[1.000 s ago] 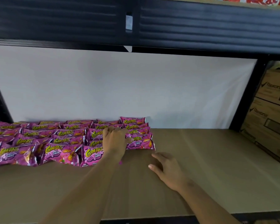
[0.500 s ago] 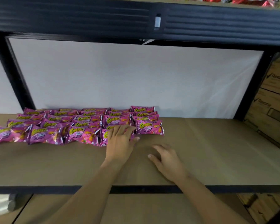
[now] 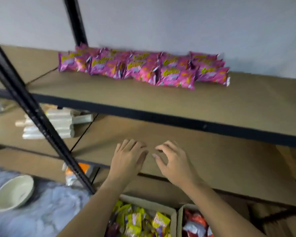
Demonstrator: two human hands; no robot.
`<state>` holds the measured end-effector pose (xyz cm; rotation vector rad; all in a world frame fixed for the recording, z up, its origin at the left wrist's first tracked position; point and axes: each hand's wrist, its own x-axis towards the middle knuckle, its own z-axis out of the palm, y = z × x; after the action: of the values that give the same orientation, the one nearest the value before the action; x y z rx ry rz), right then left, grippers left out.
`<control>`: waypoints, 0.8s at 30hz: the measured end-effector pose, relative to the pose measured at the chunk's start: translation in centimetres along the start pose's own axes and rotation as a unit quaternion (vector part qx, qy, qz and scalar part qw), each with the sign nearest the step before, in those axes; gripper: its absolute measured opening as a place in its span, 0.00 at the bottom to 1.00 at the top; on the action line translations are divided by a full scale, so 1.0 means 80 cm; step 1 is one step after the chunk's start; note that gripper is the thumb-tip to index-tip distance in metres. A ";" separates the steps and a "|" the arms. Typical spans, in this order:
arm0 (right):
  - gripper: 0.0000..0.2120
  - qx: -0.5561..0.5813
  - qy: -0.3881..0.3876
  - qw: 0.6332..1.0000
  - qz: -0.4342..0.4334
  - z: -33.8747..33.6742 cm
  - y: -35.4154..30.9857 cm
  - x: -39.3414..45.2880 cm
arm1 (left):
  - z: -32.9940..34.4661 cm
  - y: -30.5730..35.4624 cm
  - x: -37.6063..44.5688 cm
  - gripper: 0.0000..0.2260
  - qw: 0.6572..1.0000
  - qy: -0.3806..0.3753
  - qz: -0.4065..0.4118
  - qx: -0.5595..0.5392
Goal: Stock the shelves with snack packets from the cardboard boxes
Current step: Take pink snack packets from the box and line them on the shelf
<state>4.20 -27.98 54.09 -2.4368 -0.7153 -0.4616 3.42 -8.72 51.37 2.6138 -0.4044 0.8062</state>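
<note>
Both hands have left the pink packets (image 3: 143, 67), which lie in rows at the upper shelf's (image 3: 212, 103) back. Left hand (image 3: 129, 158) spread flat, right hand (image 3: 173, 161) loosely curled, both empty, above yellow-packet box (image 3: 173, 218).

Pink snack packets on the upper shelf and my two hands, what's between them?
In the head view, only bare brown shelf board and its black front rail separate the pink snack packets from the left hand and right hand.

Snack packets (image 3: 143, 67) in rows at the back of the upper shelf (image 3: 212, 103), both hands side by side over the lower shelf (image 3: 229, 165), two cardboard boxes (image 3: 175, 218) of packets below them, bowl (image 3: 12, 192) on the floor to the left
</note>
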 end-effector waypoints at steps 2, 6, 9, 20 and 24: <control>0.11 0.008 -0.045 0.999 0.011 0.063 0.007 -0.029 | 0.038 -0.043 -0.061 0.08 0.996 -0.057 -0.070 -0.023; 0.14 0.039 -0.139 0.987 0.064 0.213 0.041 -0.095 | 0.123 -0.128 -0.196 0.15 0.968 -0.183 -0.169 -0.026; 0.16 0.046 -0.212 0.972 0.087 0.325 0.070 -0.149 | 0.185 -0.184 -0.294 0.15 0.949 -0.215 -0.231 -0.019; 0.22 0.070 -0.412 0.890 0.180 0.693 0.142 -0.316 | 0.369 -0.317 -0.525 0.24 0.867 -0.278 -0.412 -0.031; 0.28 0.077 -0.452 0.852 0.253 0.786 0.144 -0.357 | 0.411 -0.345 -0.555 0.19 0.884 -0.252 -0.394 -0.025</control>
<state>-1.58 -9.90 -13.28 -2.4695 -0.3737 0.9750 -5.85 8.72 -7.16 2.5514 0.4988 -0.1570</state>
